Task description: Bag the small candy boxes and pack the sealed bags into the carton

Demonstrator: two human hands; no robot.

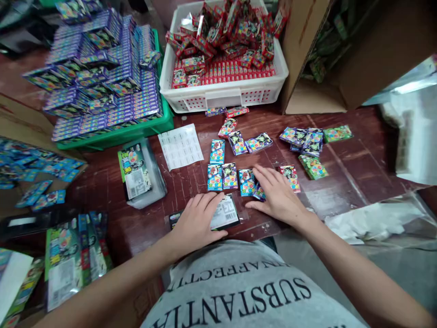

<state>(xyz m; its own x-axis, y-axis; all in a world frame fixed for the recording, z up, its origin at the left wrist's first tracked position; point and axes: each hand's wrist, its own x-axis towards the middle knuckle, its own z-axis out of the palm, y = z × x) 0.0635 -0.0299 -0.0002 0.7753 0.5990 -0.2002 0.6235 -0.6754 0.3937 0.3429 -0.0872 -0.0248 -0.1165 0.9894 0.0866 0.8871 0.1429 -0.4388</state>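
My left hand (200, 219) lies flat, fingers stretched out, over a dark printed card in a clear plastic sleeve (225, 213) with a white barcode label. My right hand (278, 195) is spread over the small boxes, partly covering a purple box (259, 192); its index fingertip is at the edge of a blue box (246, 182). Beyond its knuckles shows a red box (290, 177). Left of these stand a blue box (215, 177) and a purple box (230, 176) side by side, with another blue box (217, 151) above them.
A white label sheet (180, 146) lies beside a stack of clear sleeves (150, 173). Behind are a green crate (164, 120) of purple boxes and a white basket (223, 98) of red boxes. Loose green boxes (312, 167) lie right, near a cardboard carton (314, 100).
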